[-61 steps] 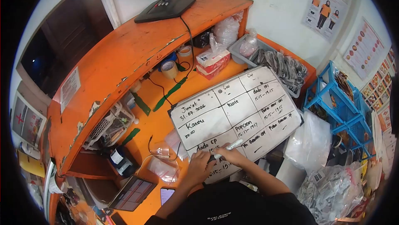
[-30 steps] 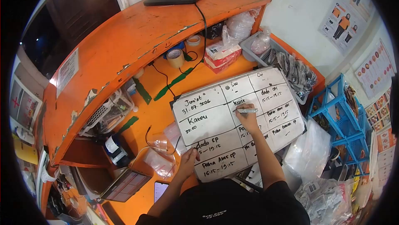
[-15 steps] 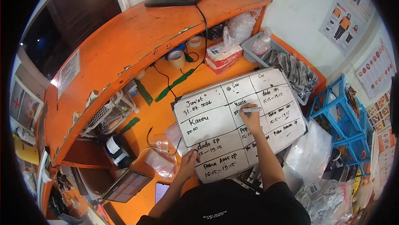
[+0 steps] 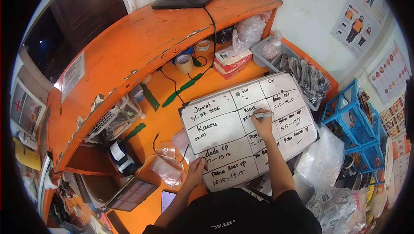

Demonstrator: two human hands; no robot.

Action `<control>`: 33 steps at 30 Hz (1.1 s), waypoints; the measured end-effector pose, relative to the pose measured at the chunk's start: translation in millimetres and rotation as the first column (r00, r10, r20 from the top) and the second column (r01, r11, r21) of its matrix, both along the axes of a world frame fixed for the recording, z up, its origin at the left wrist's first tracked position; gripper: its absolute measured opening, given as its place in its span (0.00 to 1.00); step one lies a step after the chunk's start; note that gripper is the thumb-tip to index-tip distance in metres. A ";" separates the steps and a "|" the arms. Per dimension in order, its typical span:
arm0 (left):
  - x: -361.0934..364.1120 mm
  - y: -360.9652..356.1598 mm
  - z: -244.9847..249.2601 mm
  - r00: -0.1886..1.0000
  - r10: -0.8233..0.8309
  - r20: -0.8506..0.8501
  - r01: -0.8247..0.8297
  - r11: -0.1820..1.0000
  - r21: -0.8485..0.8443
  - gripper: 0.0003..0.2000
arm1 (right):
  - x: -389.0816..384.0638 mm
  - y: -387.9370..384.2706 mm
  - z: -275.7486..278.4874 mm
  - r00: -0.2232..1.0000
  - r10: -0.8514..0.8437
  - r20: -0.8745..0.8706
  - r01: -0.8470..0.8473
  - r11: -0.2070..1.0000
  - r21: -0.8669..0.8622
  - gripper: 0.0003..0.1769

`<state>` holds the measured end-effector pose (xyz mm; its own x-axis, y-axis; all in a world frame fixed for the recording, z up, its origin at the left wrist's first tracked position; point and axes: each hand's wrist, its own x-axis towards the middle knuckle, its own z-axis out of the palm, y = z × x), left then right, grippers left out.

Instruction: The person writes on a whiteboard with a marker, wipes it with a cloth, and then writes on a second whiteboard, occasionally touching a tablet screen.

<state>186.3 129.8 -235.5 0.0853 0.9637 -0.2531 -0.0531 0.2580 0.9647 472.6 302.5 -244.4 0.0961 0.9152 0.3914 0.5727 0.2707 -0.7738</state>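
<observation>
A whiteboard [image 4: 215, 132] lies tilted over the orange desk, ruled into boxes with handwritten words and times in black. My right hand [image 4: 262, 126] is closed round a marker [image 4: 264, 115], its tip at the board just below the word "Kulit". Part of the writing there is hidden by the fingers. At the board's lower left edge, my left hand [image 4: 197, 168] grips the frame, thumb on the front and the other fingers out of sight behind.
A phone [image 4: 168, 199] and plastic packets [image 4: 166, 171] lie left of the board. Behind it are a tape roll [image 4: 184, 63], a red-and-white box [image 4: 233, 62] and a grey bin [image 4: 264, 52]. Blue racks [image 4: 351, 113] and plastic bags [image 4: 321, 158] crowd the right side.
The marker has moved slightly right along the line under "Kulit", and more writing shows there. My left hand keeps its place on the board's edge.
</observation>
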 end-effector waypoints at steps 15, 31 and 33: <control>3.7 3.7 8.9 0.998 0.025 -0.055 -0.019 0.994 0.104 0.11 | -15.6 -17.3 34.2 0.950 -0.014 -0.313 -0.004 0.998 -0.057 0.04; 8.2 -8.0 53.8 0.889 -0.104 -0.445 0.340 0.802 0.492 0.12 | -76.7 -132.3 116.7 0.652 0.408 -0.639 -0.727 0.576 -0.374 0.21; 10.2 -10.9 60.1 0.884 -0.140 -0.446 0.366 0.800 0.475 0.11 | -75.1 -138.6 114.9 0.657 0.423 -0.624 -0.727 0.576 -0.374 0.19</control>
<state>196.5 118.9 -175.4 0.3552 0.9065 0.2282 0.3273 -0.3493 0.8780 397.5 163.9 -129.5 -0.5233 0.8416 -0.1336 0.0235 -0.1424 -0.9895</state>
